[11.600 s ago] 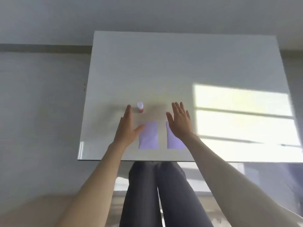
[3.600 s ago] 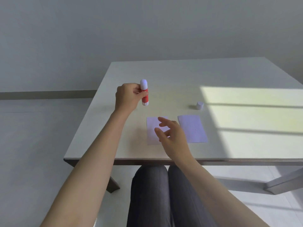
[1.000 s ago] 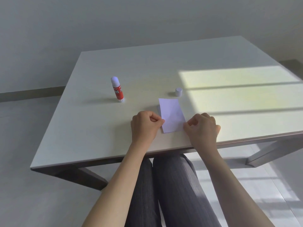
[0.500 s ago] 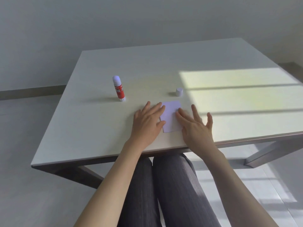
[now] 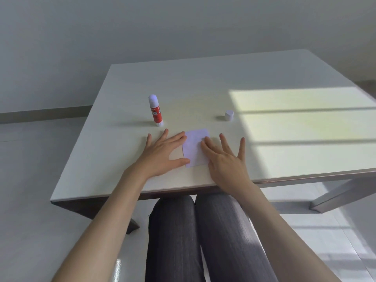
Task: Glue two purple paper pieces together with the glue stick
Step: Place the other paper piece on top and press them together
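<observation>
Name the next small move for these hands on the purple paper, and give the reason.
Probably slide both flat palms outward across the purple paper to press the bond. The left hand and right hand lie open on its two side edges, only one sheet shows, and the glue stick stands set aside, uncapped, apart from its cap.

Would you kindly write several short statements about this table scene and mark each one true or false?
1. The red glue stick stands upright on the white table. True.
2. The small white cap sits on the glue stick. False: it stands apart, right of the stick.
3. Both hands lie flat with fingers spread at the purple paper. True.
4. The left hand holds the glue stick. False: it rests on the table, touching the paper's left edge.
</observation>
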`<action>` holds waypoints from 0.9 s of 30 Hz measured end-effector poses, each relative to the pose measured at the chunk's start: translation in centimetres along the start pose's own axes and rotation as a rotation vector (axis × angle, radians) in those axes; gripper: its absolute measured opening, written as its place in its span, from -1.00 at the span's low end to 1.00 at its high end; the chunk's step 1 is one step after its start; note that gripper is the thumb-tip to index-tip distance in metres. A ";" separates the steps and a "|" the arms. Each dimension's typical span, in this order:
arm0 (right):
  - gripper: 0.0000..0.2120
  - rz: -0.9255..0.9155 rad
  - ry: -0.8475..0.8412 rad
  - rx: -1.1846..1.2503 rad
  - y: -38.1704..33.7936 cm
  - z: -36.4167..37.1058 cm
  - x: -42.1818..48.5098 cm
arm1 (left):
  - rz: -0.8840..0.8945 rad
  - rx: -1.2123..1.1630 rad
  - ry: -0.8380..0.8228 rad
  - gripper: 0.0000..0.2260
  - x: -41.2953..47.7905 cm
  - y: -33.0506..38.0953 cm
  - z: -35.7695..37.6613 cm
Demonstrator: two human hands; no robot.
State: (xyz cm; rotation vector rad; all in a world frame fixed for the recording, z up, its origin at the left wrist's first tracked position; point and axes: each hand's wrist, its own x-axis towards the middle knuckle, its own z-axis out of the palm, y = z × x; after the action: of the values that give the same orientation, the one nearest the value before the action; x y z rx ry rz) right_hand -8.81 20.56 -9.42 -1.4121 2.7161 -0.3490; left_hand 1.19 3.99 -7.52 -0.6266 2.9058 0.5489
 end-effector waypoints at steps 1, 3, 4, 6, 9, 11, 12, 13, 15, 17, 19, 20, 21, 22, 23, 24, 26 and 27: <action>-0.46 0.001 -0.005 -0.011 0.2 0.1 0.0 | 0.005 -0.006 -0.007 -0.34 0.1 -0.1 0.0; -0.49 -0.010 -0.027 -0.044 0.1 -0.1 -0.1 | 0.008 -0.020 -0.022 -0.31 0.4 -0.1 0.0; -0.43 -0.032 -0.039 -0.048 -0.2 -0.4 -0.2 | 0.006 -0.024 -0.030 -0.30 0.6 -0.1 -0.1; -0.30 -0.123 -0.082 -0.019 -1.4 -0.8 -0.6 | 0.007 -0.020 -0.040 -0.29 0.8 -0.2 -0.2; -0.33 -0.213 -0.157 -0.035 -1.8 -1.0 -0.3 | 0.017 -0.018 -0.054 -0.29 0.9 -0.5 -0.1; -0.37 -0.154 -0.186 -0.078 -0.4 -0.9 1.6 | 0.020 -0.023 -0.068 -0.26 0.9 -0.7 -0.1; -0.39 -0.102 -0.198 -0.094 0.3 -0.9 2.7 | 0.021 -0.018 -0.077 -0.24 0.9 -0.8 -0.1; -0.40 -0.051 -0.207 -0.106 1.0 -1.0 3.7 | 0.022 -0.009 -0.084 -0.24 0.9 -0.8 -0.1; -0.40 0.000 -0.196 -0.128 1.4 -1.0 4.7 | 0.026 0.005 -0.092 -0.22 1.0 -0.9 0.0; -0.36 -0.063 -0.177 -0.123 0.2 -0.9 3.6 | 0.030 -0.002 -0.092 -0.21 1.1 -1.0 0.1; -0.32 -0.195 -0.174 -0.076 -1.3 -0.7 1.4 | 0.033 -0.005 -0.089 -0.21 1.1 -1.1 0.2; -0.30 -0.240 -0.180 -0.062 -1.6 -0.7 0.6 | 0.034 -0.003 -0.088 -0.22 1.2 -1.1 0.2; -0.29 -0.257 -0.187 -0.062 -1.5 -0.7 0.4 | 0.033 -0.003 -0.089 -0.21 1.2 -1.1 0.2; -0.30 -0.244 -0.193 -0.069 -1.0 -0.8 0.9 | 0.033 -0.006 -0.091 -0.21 1.1 -1.0 0.2; -0.33 -0.205 -0.202 -0.084 -0.3 -0.9 1.8 | 0.032 -0.011 -0.094 -0.21 1.1 -1.0 0.1; -0.37 -0.153 -0.208 -0.099 0.4 -0.9 2.9 | 0.031 -0.015 -0.098 -0.21 1.0 -0.9 0.1; -0.39 -0.055 -0.203 -0.121 1.3 -0.9 4.5 | 0.025 -0.019 -0.106 -0.22 1.0 -0.9 0.0; -0.38 -0.032 -0.194 -0.128 1.3 -0.8 4.9 | 0.022 -0.021 -0.107 -0.22 1.0 -0.9 0.0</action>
State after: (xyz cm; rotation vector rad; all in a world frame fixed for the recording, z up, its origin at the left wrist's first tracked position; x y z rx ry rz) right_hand -12.78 17.46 -8.67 -1.4379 2.6023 -0.0364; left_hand 0.65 2.88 -7.97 -0.5508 2.8140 0.5971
